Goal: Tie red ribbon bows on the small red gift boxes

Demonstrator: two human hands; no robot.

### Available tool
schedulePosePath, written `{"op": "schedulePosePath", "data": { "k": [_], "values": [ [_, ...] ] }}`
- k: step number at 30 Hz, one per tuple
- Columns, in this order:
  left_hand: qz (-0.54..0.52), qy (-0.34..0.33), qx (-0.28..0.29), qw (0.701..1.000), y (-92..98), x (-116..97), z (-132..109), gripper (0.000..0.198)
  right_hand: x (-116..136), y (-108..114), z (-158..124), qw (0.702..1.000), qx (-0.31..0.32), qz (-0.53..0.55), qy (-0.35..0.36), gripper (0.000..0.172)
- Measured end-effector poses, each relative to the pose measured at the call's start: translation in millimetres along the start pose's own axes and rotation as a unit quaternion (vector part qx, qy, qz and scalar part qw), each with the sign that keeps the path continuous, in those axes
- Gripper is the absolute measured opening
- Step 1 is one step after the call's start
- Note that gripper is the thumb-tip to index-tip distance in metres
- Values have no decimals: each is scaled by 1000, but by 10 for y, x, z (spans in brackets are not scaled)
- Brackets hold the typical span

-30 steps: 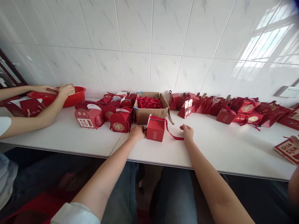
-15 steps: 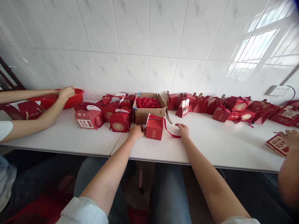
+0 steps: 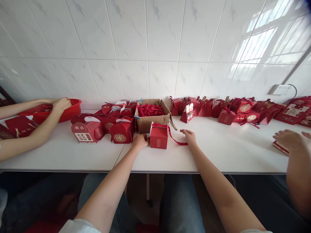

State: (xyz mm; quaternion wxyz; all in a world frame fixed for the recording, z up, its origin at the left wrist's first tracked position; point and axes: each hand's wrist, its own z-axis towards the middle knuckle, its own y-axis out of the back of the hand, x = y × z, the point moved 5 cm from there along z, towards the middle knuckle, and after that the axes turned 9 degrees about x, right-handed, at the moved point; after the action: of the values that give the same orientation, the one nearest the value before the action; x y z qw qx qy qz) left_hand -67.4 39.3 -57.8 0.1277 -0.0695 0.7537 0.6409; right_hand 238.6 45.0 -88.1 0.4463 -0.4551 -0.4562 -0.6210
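A small red gift box point(image 3: 158, 138) stands upright on the white table in front of me. A red ribbon point(image 3: 175, 139) passes over its top at the handle and trails down to the right. My right hand point(image 3: 190, 137), to the right of the box, is closed on that end of the ribbon. At the box's left side, my left hand point(image 3: 141, 141) pinches what looks like the ribbon's other end, mostly hidden by the fingers. Just behind the box sits an open cardboard carton point(image 3: 150, 124) with many loose red ribbons point(image 3: 151, 110) inside.
Several red gift boxes point(image 3: 121, 132) stand to the left, and more with ribbons point(image 3: 227, 116) line the wall on the right. A co-worker's arms reach over a red basin point(image 3: 75, 110) at far left. Another person's hand point(image 3: 289, 140) is above a flat red piece at right.
The view has shifted slightly. My hands, the ribbon and the box keep almost the same positions. The hand at far right has moved over its flat red piece.
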Motion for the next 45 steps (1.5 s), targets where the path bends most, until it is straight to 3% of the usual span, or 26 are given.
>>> {"op": "schedulePosePath", "data": {
  "k": [5, 9, 11, 15, 21, 25, 30, 34, 37, 39, 45],
  "values": [
    [-24, -32, -10, 999, 10, 19, 0, 31, 20, -19, -19, 1000, -7, -16, -9, 31],
    [-54, -88, -51, 993, 37, 19, -24, 32, 63, 4, -49, 998, -39, -52, -9, 29],
    [-76, -123, -74, 987, 52, 22, -52, 31, 122, 26, -68, 995, -64, -80, 1, 35],
    [-139, -183, -125, 965, 107, 46, -122, 13, 322, -6, -129, 985, -78, -139, 64, 50],
    [-251, -218, -184, 925, 201, 19, -204, 12, 590, -234, -290, 955, -22, -239, 174, 32],
    [-292, -227, -173, 913, 146, -42, -237, 18, 675, -344, -398, 938, 18, -279, 206, 20],
    [-332, -230, -175, 898, 161, -51, -256, 30, 768, -406, -536, 930, 56, -283, 227, 17],
    [-407, -251, -93, 873, 281, -109, -231, 52, 797, -440, -632, 921, 77, -303, 232, 16],
    [-486, -232, -43, 842, 393, -159, -174, 64, 814, -433, -680, 914, 71, -310, 253, 15],
    [-501, -202, -44, 840, 469, -199, -135, 63, 831, -416, -697, 911, 62, -311, 264, 15],
    [-506, -76, -75, 856, 565, -377, -181, 35, 845, -376, -716, 922, 70, -303, 229, 19]
  ]
}}
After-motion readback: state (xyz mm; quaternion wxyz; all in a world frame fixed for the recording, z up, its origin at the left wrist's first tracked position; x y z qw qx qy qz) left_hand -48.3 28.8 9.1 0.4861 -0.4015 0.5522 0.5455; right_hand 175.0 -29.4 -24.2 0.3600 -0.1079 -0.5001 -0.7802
